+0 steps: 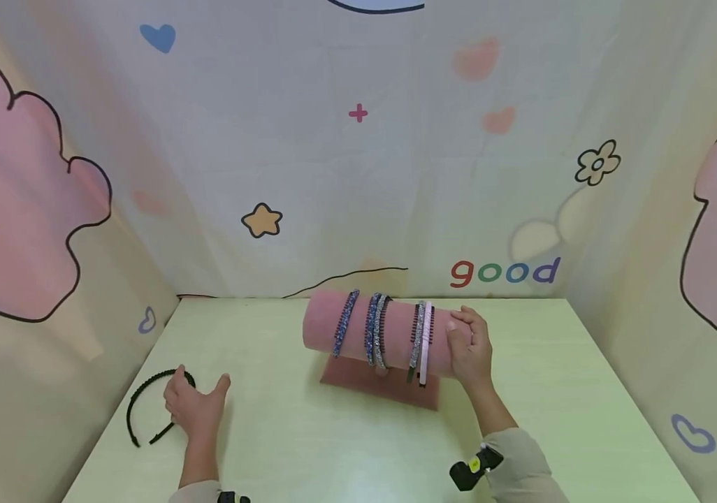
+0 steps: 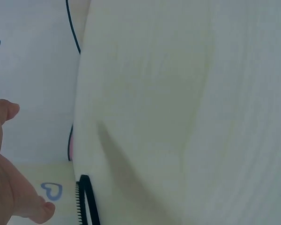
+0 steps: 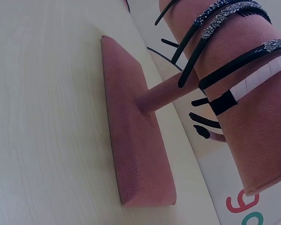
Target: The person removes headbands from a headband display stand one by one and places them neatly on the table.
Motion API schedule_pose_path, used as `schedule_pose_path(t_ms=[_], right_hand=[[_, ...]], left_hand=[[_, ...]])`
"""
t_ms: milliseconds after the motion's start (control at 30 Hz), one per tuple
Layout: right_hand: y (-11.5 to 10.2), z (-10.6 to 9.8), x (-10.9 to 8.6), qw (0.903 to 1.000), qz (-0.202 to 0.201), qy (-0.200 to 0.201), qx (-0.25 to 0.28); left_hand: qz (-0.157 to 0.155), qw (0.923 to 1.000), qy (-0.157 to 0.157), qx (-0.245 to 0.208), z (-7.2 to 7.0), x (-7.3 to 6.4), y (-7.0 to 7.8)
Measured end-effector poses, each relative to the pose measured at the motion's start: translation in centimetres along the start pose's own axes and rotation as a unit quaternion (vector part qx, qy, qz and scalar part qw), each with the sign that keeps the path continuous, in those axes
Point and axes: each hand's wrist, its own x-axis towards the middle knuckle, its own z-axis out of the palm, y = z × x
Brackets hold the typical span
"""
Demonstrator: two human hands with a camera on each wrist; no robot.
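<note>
A pink headband display stand (image 1: 327,325), a padded roll on a post and flat base (image 3: 131,131), stands tilted at the table's back middle. Around the roll sit several headbands: blue glittery ones (image 1: 346,325), silver glittery ones (image 1: 418,339) and a pale pink one (image 1: 425,346). With fingers and thumb, my right hand (image 1: 474,349) grips the roll's right end. On the left lies a black headband (image 1: 130,412). My left hand (image 1: 195,405) is over its right side, thumb spread from the fingers; whether it touches is unclear. Only part of that hand (image 2: 14,187) shows in the left wrist view.
The pale table (image 1: 270,447) is enclosed by printed cloth walls (image 1: 358,175) at the back and both sides. The black headband lies close to the table's left edge.
</note>
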Motion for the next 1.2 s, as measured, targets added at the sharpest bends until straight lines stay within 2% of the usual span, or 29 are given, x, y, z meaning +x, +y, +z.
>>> schedule_pose_path(t_ms=[200, 367, 600, 733, 1067, 1133, 1200], right_hand=[[0.0, 0.0, -0.3, 1.0, 0.002, -0.004, 0.003], [-0.2, 0.0, -0.1, 1.0, -0.003, 0.001, 0.008], [-0.4, -0.1, 0.2, 0.9999, 0.008, 0.001, 0.01], [-0.5, -0.1, 0.1, 0.9998, 0.01, -0.001, 0.018], [-0.3, 0.0, -0.4, 0.9997, 0.021, -0.002, 0.011], [-1.4, 0.0, -0.6, 0.9997, 0.024, -0.003, 0.006], [-1.4, -0.1, -0.5, 0.9996, 0.027, -0.005, 0.0]], left_hand=[[0.007, 0.9997, -0.004, -0.025, 0.1, -0.5, 1.7], [0.015, 0.9983, -0.022, -0.051, 0.1, -1.0, 3.2], [0.074, 0.9903, -0.03, -0.114, 0.6, -1.5, 4.8], [0.092, 0.9854, -0.04, -0.138, 0.7, -2.1, 5.4], [0.098, 0.9746, -0.104, -0.172, 0.9, -3.4, 7.3], [0.106, 0.9715, -0.112, -0.179, 1.0, -3.7, 7.7], [0.113, 0.9687, -0.122, -0.185, 1.2, -3.8, 8.2]])
